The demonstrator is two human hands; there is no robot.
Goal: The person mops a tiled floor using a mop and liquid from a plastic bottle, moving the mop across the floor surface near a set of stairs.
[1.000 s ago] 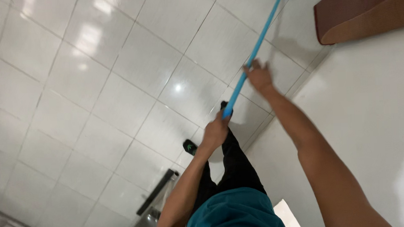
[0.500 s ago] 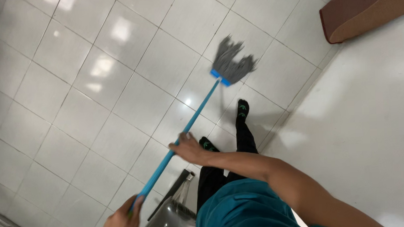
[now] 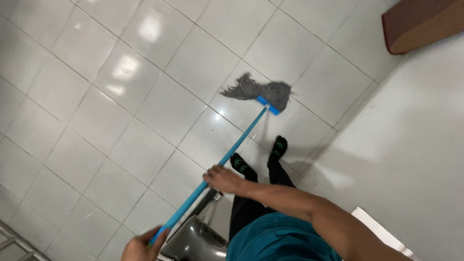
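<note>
Here both hands (image 3: pixel 221 178) grip blue mop (image 3: pixel 228 157), head on tiles (image 3: pixel 163 107).

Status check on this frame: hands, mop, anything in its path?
Left hand shut on handle end, right hand shut mid-handle. Mop angled down, grey head on the white tiled floor. Sock feet just behind head; metal bucket beside legs.

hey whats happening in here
A person is mopping a white tiled floor. Both hands grip a blue mop handle: the right hand midway along, the left hand at its top end. The grey mop head lies on the tiles just ahead of their feet, beside a white wall.
</note>
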